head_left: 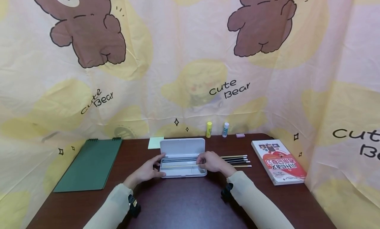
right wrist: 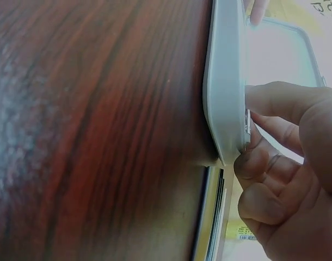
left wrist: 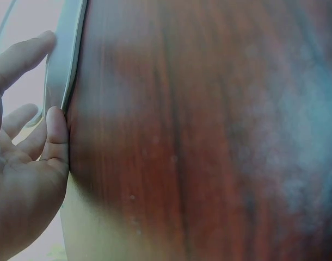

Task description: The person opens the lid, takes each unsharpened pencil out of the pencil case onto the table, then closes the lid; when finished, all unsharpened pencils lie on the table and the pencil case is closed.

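An open white pencil case (head_left: 178, 172) sits on the table with its lid raised at the back. Pencils lie inside it, among them a pale yellow pencil (head_left: 178, 166). My left hand (head_left: 146, 169) holds the case's left end, thumb at the front corner and fingers behind; the left wrist view shows the thumb and fingers against the case wall (left wrist: 62, 60). Over the right end, my right hand (head_left: 212, 162) pinches the end of the yellow pencil inside the case. From the right wrist, a small silvery end shows by the thumb, mostly hidden by fingers (right wrist: 275, 100).
More pencils (head_left: 237, 161) lie right of the case. A green spiral pad (head_left: 89, 164) is at left, a thick book (head_left: 279, 161) at right. Along the back are pale green paper (head_left: 155, 143), a yellow glue stick (head_left: 209, 129), a blue-white glue stick (head_left: 225, 129) and a pink eraser (head_left: 240, 135).
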### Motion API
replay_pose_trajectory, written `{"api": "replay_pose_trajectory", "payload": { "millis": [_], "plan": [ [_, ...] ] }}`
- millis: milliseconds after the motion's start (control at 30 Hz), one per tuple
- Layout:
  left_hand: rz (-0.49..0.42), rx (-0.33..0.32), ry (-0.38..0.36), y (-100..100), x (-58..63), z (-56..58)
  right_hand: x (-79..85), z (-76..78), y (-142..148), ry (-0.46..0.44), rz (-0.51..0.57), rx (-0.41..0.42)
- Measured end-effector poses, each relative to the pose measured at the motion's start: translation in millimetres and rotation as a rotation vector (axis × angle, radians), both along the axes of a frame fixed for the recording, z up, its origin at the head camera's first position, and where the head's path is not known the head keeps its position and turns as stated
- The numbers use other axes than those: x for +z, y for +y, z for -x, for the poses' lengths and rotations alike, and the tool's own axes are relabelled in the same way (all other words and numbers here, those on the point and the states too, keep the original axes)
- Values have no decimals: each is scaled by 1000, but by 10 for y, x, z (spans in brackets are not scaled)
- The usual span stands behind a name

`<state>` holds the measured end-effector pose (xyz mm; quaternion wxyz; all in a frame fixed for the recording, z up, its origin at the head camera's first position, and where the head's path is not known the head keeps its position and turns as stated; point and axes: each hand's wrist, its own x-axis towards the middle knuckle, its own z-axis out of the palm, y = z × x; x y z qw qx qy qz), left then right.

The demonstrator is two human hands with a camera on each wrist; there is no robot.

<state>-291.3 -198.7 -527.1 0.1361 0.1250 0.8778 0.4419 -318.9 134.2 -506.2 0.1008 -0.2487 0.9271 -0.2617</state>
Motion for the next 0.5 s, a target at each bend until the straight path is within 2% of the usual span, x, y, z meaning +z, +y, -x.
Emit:
{"api": "replay_pose_trajectory", "payload": {
  "millis": [200,500],
  "plan": [
    [-11,6,-5,3,-30,7,21,-2,2,-27,29,-22],
    [1,12,0,0,-23,8,86,1,63,-13,54,-13]
  ]
}}
